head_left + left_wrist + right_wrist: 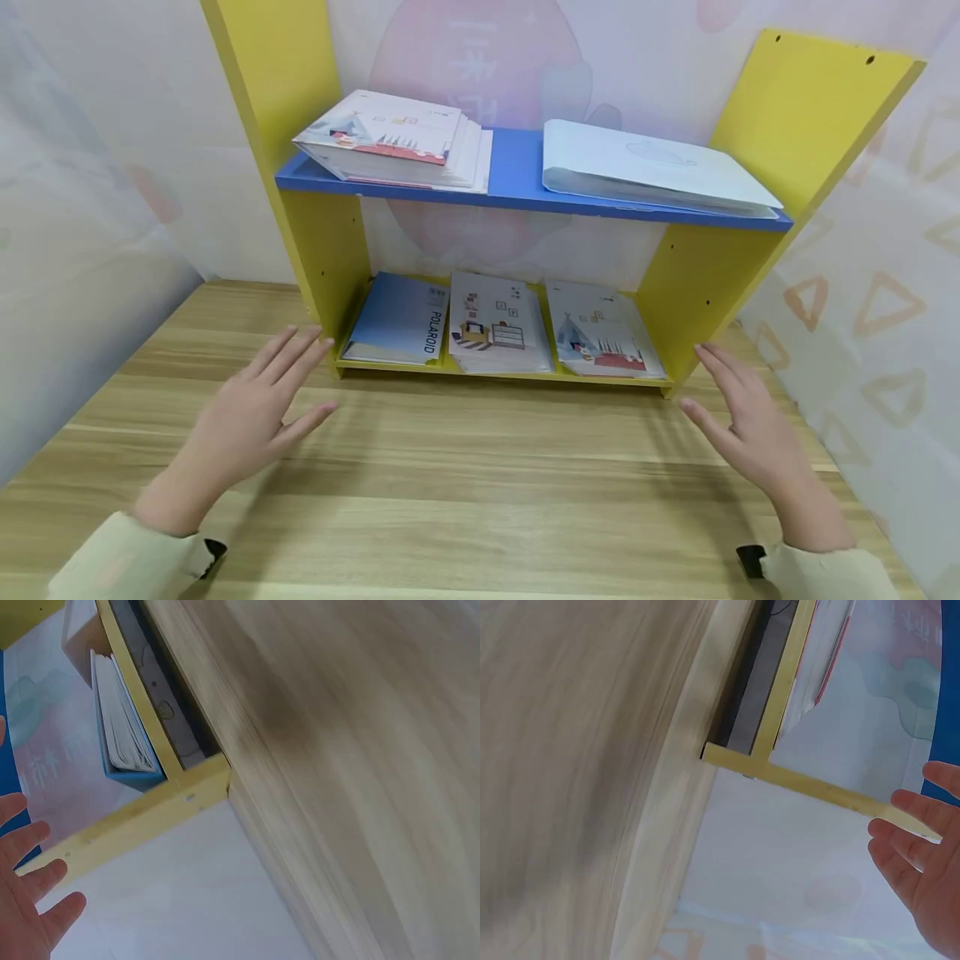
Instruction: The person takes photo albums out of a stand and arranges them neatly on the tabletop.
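Observation:
My left hand [251,417] hovers over the table at the left of a small yellow and blue shelf [517,200], fingers straight and spread, holding nothing. On the other side, my right hand [753,433] is also spread and holds nothing, its fingertips near the right side panel. The bottom board carries a blue album [401,317] marked POLAROID, a white album [498,325] with a furniture drawing, and a white album [600,329] with a tent drawing. On the blue board above lie a thick tent-picture album [390,137] with fanned pages and a pale blue album [652,167].
The shelf stands on a wood-grain table [480,500], towards its back. Pale printed curtains [885,317] hang behind and at both sides. Yellow side panels [817,125] rise above the blue board.

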A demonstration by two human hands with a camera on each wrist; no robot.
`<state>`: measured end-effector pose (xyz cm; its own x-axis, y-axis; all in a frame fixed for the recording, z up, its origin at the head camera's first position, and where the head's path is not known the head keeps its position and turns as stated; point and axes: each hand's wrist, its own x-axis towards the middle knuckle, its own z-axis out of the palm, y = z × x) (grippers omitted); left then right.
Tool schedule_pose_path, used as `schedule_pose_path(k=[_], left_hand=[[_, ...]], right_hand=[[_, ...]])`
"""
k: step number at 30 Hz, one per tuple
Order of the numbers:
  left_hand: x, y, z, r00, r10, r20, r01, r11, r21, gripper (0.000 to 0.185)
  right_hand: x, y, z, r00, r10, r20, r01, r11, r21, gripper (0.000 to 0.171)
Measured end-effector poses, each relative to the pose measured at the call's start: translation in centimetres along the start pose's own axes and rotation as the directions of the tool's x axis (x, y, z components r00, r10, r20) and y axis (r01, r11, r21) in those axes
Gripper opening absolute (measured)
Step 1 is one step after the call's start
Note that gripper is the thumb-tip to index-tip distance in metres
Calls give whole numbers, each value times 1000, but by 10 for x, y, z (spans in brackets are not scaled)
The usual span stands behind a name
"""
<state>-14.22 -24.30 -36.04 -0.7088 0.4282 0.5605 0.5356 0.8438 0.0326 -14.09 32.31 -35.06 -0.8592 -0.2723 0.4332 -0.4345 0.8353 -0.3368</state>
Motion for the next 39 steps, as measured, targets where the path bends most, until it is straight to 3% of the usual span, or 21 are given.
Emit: schedule_pose_path(k=[13, 21, 30, 39], left_hand=[[28, 21, 14, 999, 11, 36, -8, 996, -94, 69], [47, 34, 27, 999, 40, 25, -36, 986, -165, 66], [66, 53, 41, 998, 2, 56, 11, 971, -239, 62], [84, 67, 54, 996, 40, 78, -18, 965, -262, 59]], right_hand=[[14, -6, 5, 1000, -10, -24, 11, 1000, 12, 69], [20, -6, 10, 999, -34, -28, 36, 998, 56, 68], [25, -7, 17, 1000, -3, -1, 3, 998, 70, 67], [33, -10, 23, 999, 33, 1, -33, 995, 94, 67]])
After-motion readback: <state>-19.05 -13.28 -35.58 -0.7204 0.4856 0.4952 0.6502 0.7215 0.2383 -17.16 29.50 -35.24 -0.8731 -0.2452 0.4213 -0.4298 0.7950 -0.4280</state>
